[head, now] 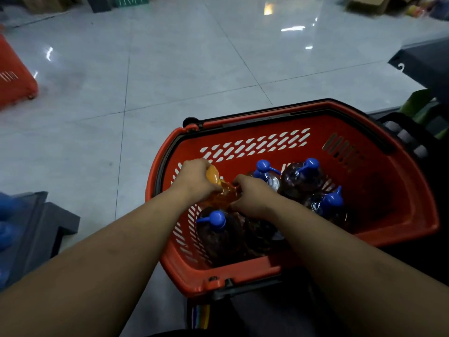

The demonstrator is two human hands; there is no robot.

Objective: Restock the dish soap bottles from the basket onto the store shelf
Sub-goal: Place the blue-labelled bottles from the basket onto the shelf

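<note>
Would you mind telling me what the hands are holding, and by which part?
Both hold the orange dish soap bottle: the left hand grips its orange pump top, the right hand its body just below the neck.

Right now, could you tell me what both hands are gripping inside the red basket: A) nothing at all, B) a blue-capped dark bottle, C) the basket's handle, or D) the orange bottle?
D: the left hand curls round the cap end and the right hand grips the body of the orange bottle, with the blue-capped bottles standing beside them in the basket.
</note>
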